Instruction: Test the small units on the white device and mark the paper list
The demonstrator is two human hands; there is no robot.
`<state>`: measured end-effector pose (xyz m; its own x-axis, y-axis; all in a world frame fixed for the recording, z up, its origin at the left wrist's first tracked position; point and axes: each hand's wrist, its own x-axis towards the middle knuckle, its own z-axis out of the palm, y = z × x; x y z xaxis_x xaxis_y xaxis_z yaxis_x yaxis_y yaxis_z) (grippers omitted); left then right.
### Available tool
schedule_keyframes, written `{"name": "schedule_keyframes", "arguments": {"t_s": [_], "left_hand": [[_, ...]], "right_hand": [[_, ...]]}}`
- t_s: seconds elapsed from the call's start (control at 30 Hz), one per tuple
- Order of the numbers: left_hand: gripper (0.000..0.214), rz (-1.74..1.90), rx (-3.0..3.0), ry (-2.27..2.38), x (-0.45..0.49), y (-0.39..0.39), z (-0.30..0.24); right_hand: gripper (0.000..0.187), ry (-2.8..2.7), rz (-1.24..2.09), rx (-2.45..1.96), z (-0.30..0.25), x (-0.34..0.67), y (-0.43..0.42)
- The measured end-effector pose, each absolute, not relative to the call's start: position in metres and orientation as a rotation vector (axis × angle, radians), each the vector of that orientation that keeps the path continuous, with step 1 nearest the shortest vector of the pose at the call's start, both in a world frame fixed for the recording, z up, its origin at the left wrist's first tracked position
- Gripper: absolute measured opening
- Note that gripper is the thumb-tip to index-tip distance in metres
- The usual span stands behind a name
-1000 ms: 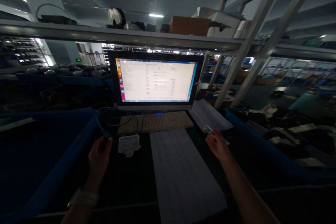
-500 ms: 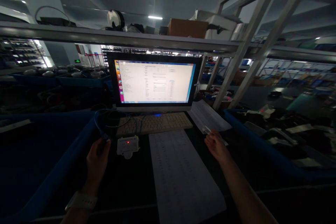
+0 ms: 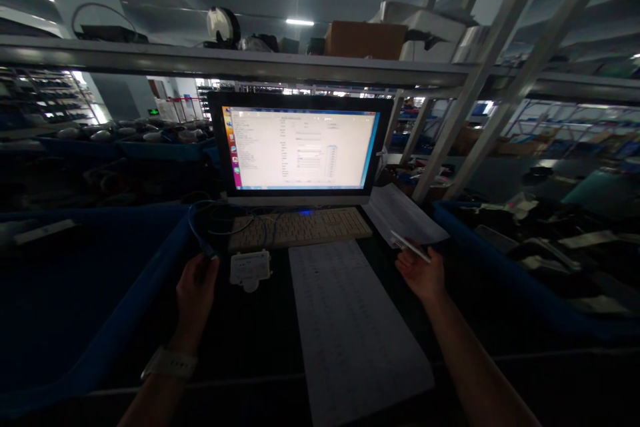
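Note:
My left hand (image 3: 196, 293) is closed on the end of a blue cable (image 3: 199, 235), just left of a small white device (image 3: 249, 268) lying on the dark bench. My right hand (image 3: 423, 275) is closed on a thin white pen-like stick (image 3: 411, 247), held to the right of a long printed paper sheet (image 3: 350, 327). A pale keyboard (image 3: 300, 227) lies beyond the device, in front of a lit monitor (image 3: 300, 150). A white watch is on my left wrist (image 3: 169, 363).
A blue bin (image 3: 90, 293) fills the left side and another blue bin (image 3: 500, 273) with dark parts stands at the right. A second paper sheet (image 3: 405, 213) lies right of the keyboard. A metal shelf rail (image 3: 250, 67) with boxes runs overhead, and slanted frame struts (image 3: 470, 100) rise at the right.
A red light on the white device showed half a second ago and is off now. My right hand has lifted the stick a little. The view has shifted slightly.

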<state>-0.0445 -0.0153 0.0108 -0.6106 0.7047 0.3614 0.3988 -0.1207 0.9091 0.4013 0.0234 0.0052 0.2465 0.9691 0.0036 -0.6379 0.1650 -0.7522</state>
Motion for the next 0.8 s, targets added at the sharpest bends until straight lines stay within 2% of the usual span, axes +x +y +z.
{"name": "schedule_keyframes", "arguments": {"t_s": [0.3,0.57,0.8], "left_hand": [[0.041,1.785,1.233,1.942,-0.041,-0.016,0.016],[0.044,1.788,1.279,1.974,-0.044,-0.014,0.010],[0.043,1.817,1.329,1.980,-0.047,-0.011,0.007]], "right_hand": [[0.030,-0.517,1.208,-0.746,0.002,0.406,0.028],[0.029,-0.447,1.158,-0.765,0.004,0.406,0.029],[0.046,-0.386,1.191,-0.746,0.017,0.397,0.022]]}}
